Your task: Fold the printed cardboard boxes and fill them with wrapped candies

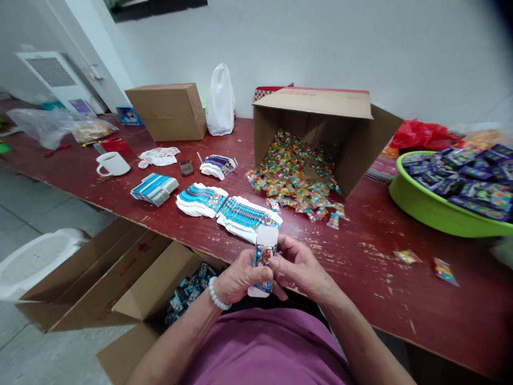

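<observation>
Between my hands is a small blue printed carton [264, 254] with a cartoon picture and white end flaps standing out at top and bottom. My left hand [238, 278], with a pale bead bracelet at the wrist, grips its left side, thumb across the front. On the other side my right hand [300, 267] holds the right edge, its thumb on the front and its fingers partly hidden behind. Just beyond lie two fanned rows of flat blue cartons [202, 200]. Small wrapped candies [296, 184] spill from a cardboard box [356, 149] tipped on its side.
A green basin [425, 216] of purple packets stands at right on the red table [360, 278]. Further left are a white mug [113, 164], blue-and-white cartons [154, 188] and a closed cardboard box [168, 115]. Below the edge, an open box [148, 283] contains blue cartons.
</observation>
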Demonstrator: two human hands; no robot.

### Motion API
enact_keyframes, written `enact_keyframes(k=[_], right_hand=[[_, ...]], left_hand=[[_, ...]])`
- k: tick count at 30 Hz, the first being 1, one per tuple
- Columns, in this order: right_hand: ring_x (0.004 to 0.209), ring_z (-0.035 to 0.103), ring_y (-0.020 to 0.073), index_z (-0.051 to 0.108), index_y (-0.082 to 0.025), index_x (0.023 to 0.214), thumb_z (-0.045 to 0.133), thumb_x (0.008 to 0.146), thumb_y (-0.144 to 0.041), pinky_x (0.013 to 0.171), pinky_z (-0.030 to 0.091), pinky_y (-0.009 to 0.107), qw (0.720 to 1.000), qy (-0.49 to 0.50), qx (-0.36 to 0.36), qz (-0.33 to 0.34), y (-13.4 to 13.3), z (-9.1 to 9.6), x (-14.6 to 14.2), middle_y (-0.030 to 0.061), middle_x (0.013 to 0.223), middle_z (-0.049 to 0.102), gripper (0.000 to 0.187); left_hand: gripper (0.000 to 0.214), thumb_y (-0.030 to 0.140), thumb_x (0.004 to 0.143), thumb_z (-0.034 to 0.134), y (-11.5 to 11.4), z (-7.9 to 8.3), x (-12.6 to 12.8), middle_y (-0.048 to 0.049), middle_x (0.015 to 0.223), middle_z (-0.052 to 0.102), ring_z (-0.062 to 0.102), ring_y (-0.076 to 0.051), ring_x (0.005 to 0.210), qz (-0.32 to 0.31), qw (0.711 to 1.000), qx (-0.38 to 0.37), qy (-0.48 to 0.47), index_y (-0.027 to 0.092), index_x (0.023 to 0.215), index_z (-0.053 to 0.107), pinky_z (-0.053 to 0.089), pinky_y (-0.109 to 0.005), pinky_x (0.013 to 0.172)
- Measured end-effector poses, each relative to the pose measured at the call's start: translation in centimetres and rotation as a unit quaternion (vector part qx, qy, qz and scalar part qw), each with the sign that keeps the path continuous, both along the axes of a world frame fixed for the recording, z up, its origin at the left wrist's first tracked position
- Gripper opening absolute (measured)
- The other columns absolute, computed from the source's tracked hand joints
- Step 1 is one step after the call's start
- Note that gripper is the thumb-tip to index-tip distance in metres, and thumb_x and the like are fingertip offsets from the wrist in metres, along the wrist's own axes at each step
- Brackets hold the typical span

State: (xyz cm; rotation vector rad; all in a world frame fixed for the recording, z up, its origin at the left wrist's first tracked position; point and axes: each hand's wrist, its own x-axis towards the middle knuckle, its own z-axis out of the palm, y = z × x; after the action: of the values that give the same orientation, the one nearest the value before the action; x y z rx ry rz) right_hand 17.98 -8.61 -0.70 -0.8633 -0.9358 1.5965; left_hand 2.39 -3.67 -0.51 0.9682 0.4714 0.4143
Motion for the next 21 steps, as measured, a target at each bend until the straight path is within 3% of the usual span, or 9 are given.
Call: enact_keyframes(k=[6,9,12,17,19,21], right_hand=[[0.040,0.051,0.0096,0.066,-0.019,0.087,0.074,0.077,-0.047,0.035,0.044,0.022,0.994,-0.020,-0.059,-0.090,0.2,-0.8,-0.3,-0.0013,0.066,0.064,0.031],[0.055,0.061,0.0143,0.069,-0.020,0.082,0.074,0.077,-0.045,0.052,0.052,0.026,0.984,-0.081,-0.021,-0.155,0.7,-1.4,-0.1,0.0007,0.072,0.069,0.026],[0.072,0.065,0.0180,0.072,-0.019,0.087,0.071,0.081,-0.043,0.069,0.053,0.030,0.967,-0.152,0.032,-0.202,1.1,-1.9,0.5,0.0032,0.083,0.073,0.025],[0.065,0.061,0.0147,0.056,-0.023,0.121,0.073,0.080,-0.040,0.059,0.049,0.026,0.961,-0.125,0.011,-0.246,1.2,-2.1,0.5,-0.0021,0.078,0.067,0.048],[0.063,0.060,0.0141,0.047,-0.026,0.126,0.075,0.078,-0.038,0.058,0.049,0.024,0.956,-0.102,0.005,-0.275,1.1,-2.0,0.1,-0.0051,0.074,0.064,0.057],[0.069,0.062,0.0150,0.048,-0.026,0.121,0.073,0.080,-0.038,0.062,0.050,0.025,0.952,-0.107,0.022,-0.286,0.8,-2.1,-0.2,-0.0037,0.078,0.065,0.050]], left_hand=[[0.037,0.044,0.076,0.075,-0.4,-0.5,1.1,-0.0066,0.075,0.069,0.065,-0.017,0.060,0.093,0.994,0.026,0.047,0.012,0.093,0.069,0.054,-0.031,0.060],[0.031,0.040,0.080,0.072,0.0,-0.8,1.4,-0.0055,0.081,0.068,0.064,-0.016,0.071,0.119,0.987,0.079,0.072,0.011,0.091,0.069,0.052,-0.028,0.070],[0.030,0.036,0.081,0.071,0.3,-0.8,1.2,-0.0062,0.095,0.069,0.064,-0.017,0.088,0.161,0.973,0.137,0.092,0.013,0.100,0.067,0.050,-0.027,0.081],[0.060,0.029,0.074,0.077,-0.3,-0.6,1.1,-0.0002,0.085,0.068,0.065,-0.014,0.073,0.257,0.956,0.126,0.070,0.023,0.125,0.045,0.053,-0.026,0.071],[0.063,0.027,0.075,0.076,-0.9,-0.6,1.4,0.0001,0.086,0.068,0.065,-0.014,0.075,0.281,0.948,0.134,0.060,0.025,0.129,0.044,0.053,-0.026,0.071],[0.059,0.026,0.078,0.074,-1.2,-0.7,1.6,-0.0012,0.092,0.068,0.065,-0.014,0.080,0.286,0.947,0.138,0.056,0.025,0.131,0.048,0.053,-0.025,0.074]])
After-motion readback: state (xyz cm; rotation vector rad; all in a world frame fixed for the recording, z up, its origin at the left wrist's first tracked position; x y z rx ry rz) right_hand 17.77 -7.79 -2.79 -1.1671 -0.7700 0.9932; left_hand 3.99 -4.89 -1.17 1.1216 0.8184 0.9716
